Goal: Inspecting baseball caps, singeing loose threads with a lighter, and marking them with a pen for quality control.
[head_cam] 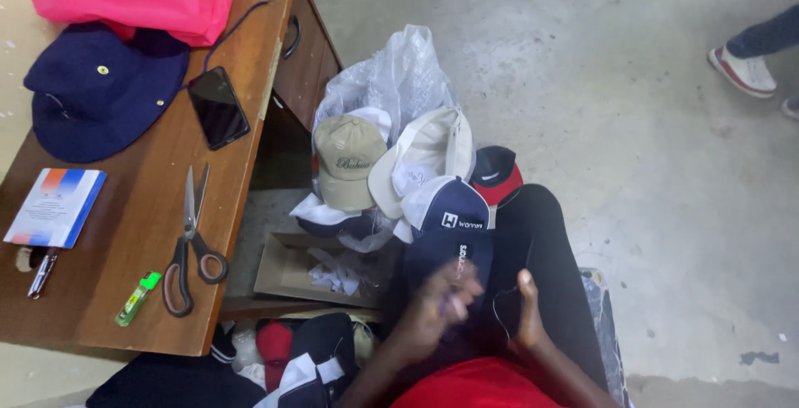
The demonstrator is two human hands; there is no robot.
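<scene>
Dark navy cap (454, 262) on lap, lower centre of frame, long axis up-frame. Left hand (439, 304), blurred, pinches near edge; right hand (526, 312) clamps right side, equally near.

A brown wooden desk (141, 233) with a handled drawer (301, 42) stands at the left. Right of it spreads a bare, grey concrete floor (599, 100), stained and evenly lit.

Single head-worn view, looking steeply down from seated person's head; lap close below, wooden desk (133, 233) at left, concrete floor (632, 125) stretching ahead and right.
</scene>
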